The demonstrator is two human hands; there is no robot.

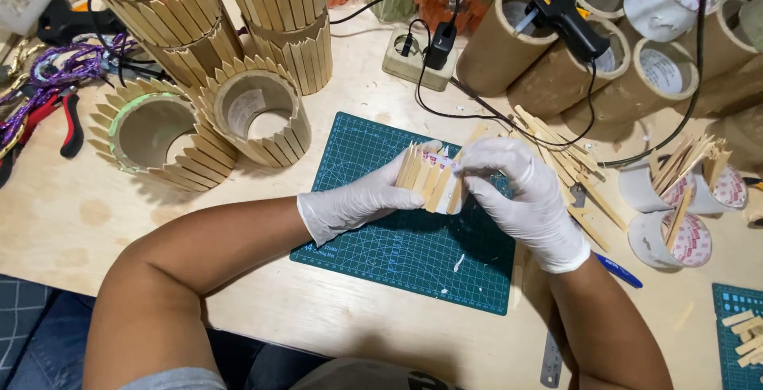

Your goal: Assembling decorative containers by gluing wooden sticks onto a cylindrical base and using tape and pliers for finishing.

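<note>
White latex gloves cover both hands, which meet over a green cutting mat (373,239) on a pale wooden worktable (87,215). The left hand (358,199) grasps a small cardboard tube clad in pointed wooden sticks (429,179), fingers curled under and around its left side, holding it just above the mat's upper middle. The right hand (520,191) closes on the same tube from the right, thumb and fingertips pinching at its end, where a patch of white with red print shows between the sticks.

To the left of the mat lie 2 finished stick-clad rings (203,124) on their sides, touching each other, and behind them stand 2 taller stick-clad cylinders (230,16). Red-handled pliers (60,116) and a purple braided cord (60,68) sit at the far left edge. Behind the mat a beige power strip (405,60) carries a black plug, its cable running to a black hot glue gun (564,12) that rests across bare cardboard tubes (509,48). A loose heap of wooden sticks (564,159) lies just right of the hands, with short white tape cores (675,231) holding more sticks beyond. A blue pen (618,271) and a steel ruler (552,362) lie near the right forearm
</note>
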